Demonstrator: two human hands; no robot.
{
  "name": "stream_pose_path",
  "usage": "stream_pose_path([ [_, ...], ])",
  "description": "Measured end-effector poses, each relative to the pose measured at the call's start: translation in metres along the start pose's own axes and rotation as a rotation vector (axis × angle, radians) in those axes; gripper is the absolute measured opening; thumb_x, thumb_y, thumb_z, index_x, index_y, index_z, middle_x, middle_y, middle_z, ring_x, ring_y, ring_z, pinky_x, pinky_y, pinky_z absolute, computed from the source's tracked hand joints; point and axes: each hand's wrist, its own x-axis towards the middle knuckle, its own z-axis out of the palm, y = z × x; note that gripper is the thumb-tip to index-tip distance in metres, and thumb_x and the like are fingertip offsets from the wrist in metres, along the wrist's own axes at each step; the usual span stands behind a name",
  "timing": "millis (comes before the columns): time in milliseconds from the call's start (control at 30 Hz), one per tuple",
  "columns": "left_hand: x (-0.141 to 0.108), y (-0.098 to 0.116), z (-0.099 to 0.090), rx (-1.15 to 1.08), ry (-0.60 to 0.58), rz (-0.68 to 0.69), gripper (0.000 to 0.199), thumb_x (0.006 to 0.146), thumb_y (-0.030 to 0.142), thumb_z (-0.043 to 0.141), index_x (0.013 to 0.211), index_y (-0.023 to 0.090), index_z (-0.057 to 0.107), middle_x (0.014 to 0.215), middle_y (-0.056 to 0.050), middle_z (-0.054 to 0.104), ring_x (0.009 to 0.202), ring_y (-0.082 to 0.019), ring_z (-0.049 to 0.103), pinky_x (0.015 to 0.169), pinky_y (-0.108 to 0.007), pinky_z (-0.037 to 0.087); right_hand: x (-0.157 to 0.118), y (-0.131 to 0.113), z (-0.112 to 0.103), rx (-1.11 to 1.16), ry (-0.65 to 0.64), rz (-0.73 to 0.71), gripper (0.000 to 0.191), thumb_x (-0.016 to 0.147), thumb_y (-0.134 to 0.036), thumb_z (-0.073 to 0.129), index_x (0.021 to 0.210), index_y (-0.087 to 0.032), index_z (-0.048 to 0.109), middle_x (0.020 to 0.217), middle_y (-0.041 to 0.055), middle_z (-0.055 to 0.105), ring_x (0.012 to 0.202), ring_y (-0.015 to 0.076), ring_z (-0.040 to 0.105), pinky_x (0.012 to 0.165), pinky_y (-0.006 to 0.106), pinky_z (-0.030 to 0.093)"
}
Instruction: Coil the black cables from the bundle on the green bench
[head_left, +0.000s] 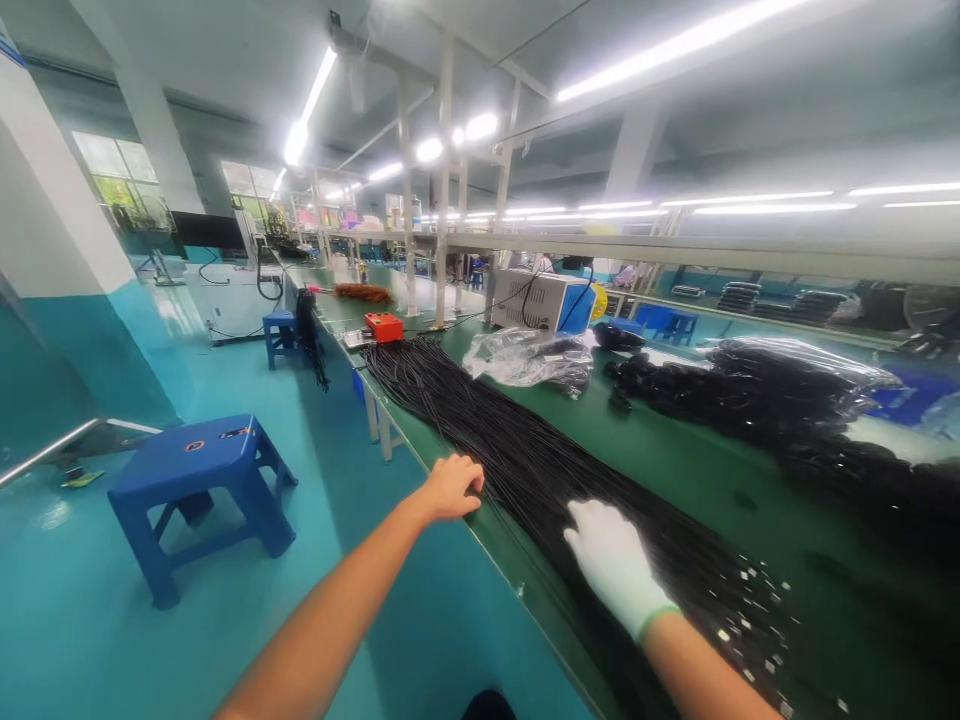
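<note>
A long bundle of thin black cables (517, 430) runs lengthwise along the green-topped workbench (675, 470), with small light-coloured ends at its near right end. My left hand (454, 487) is bare and closed at the bench's front edge, beside the bundle; its curled fingers hide whatever they may hold. In a white glove, my right hand (609, 552) rests on top of the cables. Its fingers lie over them with the thumb apart, not wrapped round any cable that I can make out.
Beyond the cables are a red box (384, 327), a clear plastic bag (529, 358) and a grey and blue machine (544, 300). Heaps of black coiled cables (712, 400) lie on the right. A blue stool (199, 460) stands on the floor at left. A shelf beam (675, 252) spans above the bench.
</note>
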Motion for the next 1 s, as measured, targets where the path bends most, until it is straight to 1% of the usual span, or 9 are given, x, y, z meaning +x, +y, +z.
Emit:
stream_pose_path([
  [133,-0.002,0.006,-0.009,-0.024,0.031,0.054,0.011,0.080,0.021,0.058,0.089,0.024,0.062,0.094,-0.001,0.062,0.097,-0.021,0.052,0.089,-0.038,0.036,0.019,0.009,-0.008,-0.015,0.007,0.066,0.019,0.086,-0.012,0.043,0.087,-0.015,0.061,0.084,0.0086,0.062,0.077,0.0206,0.059,0.068,0.030,0.041],
  [300,-0.009,0.006,-0.016,-0.062,0.093,0.077,0.016,0.088,0.022,0.049,0.095,0.026,0.063,0.101,0.001,0.062,0.099,-0.016,0.053,0.095,-0.034,0.036,0.017,0.012,-0.038,0.012,0.035,0.178,0.026,0.093,-0.021,0.031,0.099,-0.017,0.056,0.093,0.0084,0.061,0.069,0.0167,0.060,0.057,0.026,0.040],
  [433,-0.026,0.023,0.001,-0.010,0.128,0.034,0.008,0.080,0.016,0.059,0.083,0.023,0.064,0.094,-0.002,0.063,0.103,-0.023,0.052,0.105,-0.052,0.022,-0.010,-0.001,-0.022,0.007,-0.178,0.007,0.025,0.090,-0.015,0.037,0.096,-0.019,0.060,0.088,0.0069,0.064,0.073,0.0186,0.064,0.062,0.027,0.044],
  [533,-0.035,0.043,0.015,0.020,0.156,0.062,0.011,0.082,0.018,0.058,0.091,0.022,0.062,0.099,-0.004,0.062,0.104,-0.023,0.050,0.109,-0.052,0.015,-0.030,-0.004,-0.001,-0.010,-0.146,-0.048,0.024,0.087,-0.014,0.044,0.102,-0.019,0.062,0.095,0.0094,0.065,0.084,0.0229,0.064,0.071,0.031,0.046],
  [633,-0.034,0.062,0.024,0.026,0.102,0.209,0.010,0.083,0.026,0.059,0.093,0.023,0.061,0.092,-0.002,0.062,0.095,-0.019,0.054,0.107,-0.044,0.023,-0.041,0.007,0.006,-0.034,-0.069,-0.064,0.023,0.085,-0.015,0.047,0.101,-0.020,0.064,0.096,0.0096,0.066,0.088,0.0266,0.063,0.075,0.036,0.047],
  [733,-0.024,0.075,0.026,0.025,0.043,0.348,0.010,0.088,0.026,0.053,0.086,0.023,0.062,0.084,-0.001,0.062,0.087,-0.016,0.056,0.100,-0.037,0.032,-0.038,0.024,-0.004,0.025,-0.095,-0.004,0.023,0.088,-0.018,0.043,0.091,-0.022,0.065,0.092,0.0065,0.067,0.084,0.0245,0.065,0.074,0.035,0.047],
  [867,-0.018,0.083,0.022,0.017,0.050,0.373,0.025,0.079,0.043,0.064,0.096,0.024,0.060,0.096,-0.002,0.061,0.091,-0.019,0.056,0.087,-0.034,0.039,-0.023,0.034,-0.030,0.188,0.016,0.235,0.026,0.095,-0.031,0.033,0.099,-0.025,0.058,0.095,0.0028,0.067,0.077,0.0196,0.066,0.068,0.031,0.048],
  [933,-0.020,0.084,0.023,0.021,0.045,0.369,0.033,0.073,0.047,0.070,0.093,0.023,0.059,0.093,-0.001,0.061,0.089,-0.020,0.056,0.080,-0.032,0.042,-0.023,0.030,-0.034,0.215,0.052,0.235,0.027,0.095,-0.035,0.032,0.098,-0.026,0.057,0.093,0.0016,0.067,0.075,0.0190,0.066,0.068,0.030,0.048],
  [1000,-0.026,0.085,0.024,0.030,0.048,0.357,0.024,0.076,0.039,0.069,0.089,0.023,0.058,0.092,0.000,0.061,0.087,-0.018,0.056,0.076,-0.029,0.042,-0.032,0.024,-0.026,0.207,0.026,0.183,0.024,0.093,-0.034,0.036,0.091,-0.025,0.059,0.088,0.0018,0.068,0.072,0.0192,0.066,0.066,0.030,0.049],
])
